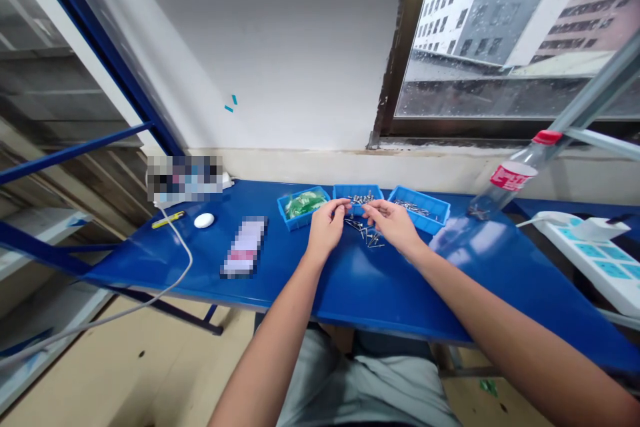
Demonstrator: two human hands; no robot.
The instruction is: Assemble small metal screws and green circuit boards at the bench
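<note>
My left hand (326, 225) and my right hand (395, 221) are raised over the middle of the blue table, close together with a small gap between them. Thumb and fingers of each are pinched together; anything between them is too small to make out. Below and between the hands lies a loose pile of thin metal screw-like pieces (373, 237). Just behind stands a blue bin (357, 189) of short metal pieces. To its left is a blue bin (285, 215) with a green plastic bag (306, 202). On the right, another blue bin (441, 208) contains thin metal pieces.
A clear bottle (510, 177) with a red cap stands at the right rear. Past the table's right side lies a white power strip (590, 250). On the left are a blurred-out flat item (245, 247), a white round object (204, 220), a yellow cutter (168, 219) and a cable (186, 267).
</note>
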